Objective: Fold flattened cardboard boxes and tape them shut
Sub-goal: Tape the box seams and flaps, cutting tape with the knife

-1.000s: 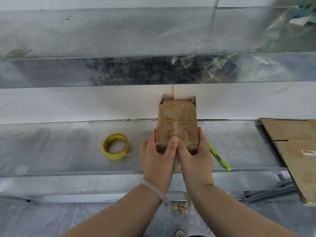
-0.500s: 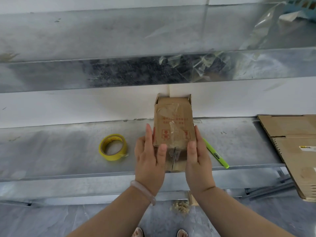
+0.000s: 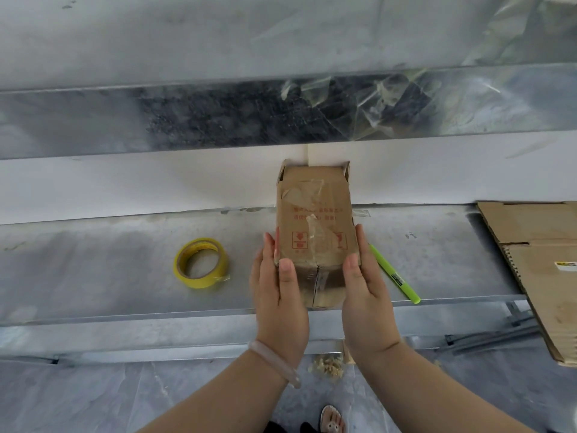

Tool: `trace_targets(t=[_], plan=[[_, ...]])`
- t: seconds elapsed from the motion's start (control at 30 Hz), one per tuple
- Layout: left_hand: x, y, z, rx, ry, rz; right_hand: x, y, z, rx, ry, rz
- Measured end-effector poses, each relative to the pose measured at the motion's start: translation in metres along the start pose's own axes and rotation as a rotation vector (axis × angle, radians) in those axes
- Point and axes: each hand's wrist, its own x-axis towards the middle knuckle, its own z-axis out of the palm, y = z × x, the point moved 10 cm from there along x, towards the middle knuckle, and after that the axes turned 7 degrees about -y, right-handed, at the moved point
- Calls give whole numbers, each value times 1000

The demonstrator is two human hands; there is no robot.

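Pressing in from either side, the left hand (image 3: pixel 278 295) and right hand (image 3: pixel 365 295) flank the near end of the box (image 3: pixel 315 214). Their fingers are straight and laid flat along its side walls, and each thumb tip rests at a near corner; neither hand curls round anything. The box is over the metal shelf (image 3: pixel 93 264), its near end at the shelf's front edge. That end shows two flaps meeting at a centre seam. Its far end, with short flaps standing open, points at the white wall (image 3: pixel 125 182). Whether it rests on the shelf or is lifted off it I cannot tell. The broad face carries red print and scraps of old clear tape. A yellow tape roll (image 3: pixel 199 264) lies flat on the shelf, left of the left hand and apart from it. A green marker (image 3: pixel 393 273) lies slanted just beside the right hand. Flat cardboard (image 3: pixel 546 260) overhangs the shelf's right end. A pale bracelet (image 3: pixel 274 360) circles the left wrist. Crumpled clear film (image 3: pixel 390 98) sits under the upper shelf (image 3: pixel 187 42).
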Motion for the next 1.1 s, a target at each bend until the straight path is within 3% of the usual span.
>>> trace_targets(t=[0.1,0.23,0.5,0.63,0.87,1.1], plan=[[-1,-8,8,-228,-62,-76,1,5,-2,34,-31,26],[3,-5,4,-78,-103,28,1,2,-5,-65,-93,-13],[-1,-4,6,-315,-131,-140,2,12,-4,56,-130,34],[5,20,10,-221,-162,-52,4,-6,5,61,-122,27],[2,6,2,56,-51,40,6,-8,-2,-153,-21,-72],[-4,-1,6,-156,-37,-92,3,12,-3,-14,-165,90]])
